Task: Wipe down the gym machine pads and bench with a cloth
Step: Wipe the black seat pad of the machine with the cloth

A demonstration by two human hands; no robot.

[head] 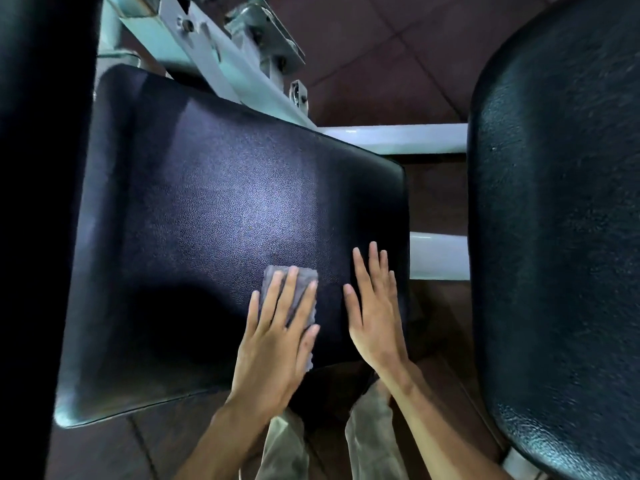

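Observation:
A wide black padded bench (214, 209) fills the middle of the head view. My left hand (277, 334) lies flat on a small grey cloth (300, 285), pressing it onto the bench's near right part with fingers spread. Just to the right, my right hand (375, 306) rests flat on the bench near its right edge, fingers straight and holding nothing. A second black pad (561, 237) stands at the right side. Another dark pad (38, 202) runs down the left edge.
A pale metal frame (221, 60) with bolts and brackets rises behind the bench. White tubes (394, 136) link the bench to the right pad. Brown floor tiles (374, 53) show beyond. My legs in light trousers (370, 434) stand below the bench's near edge.

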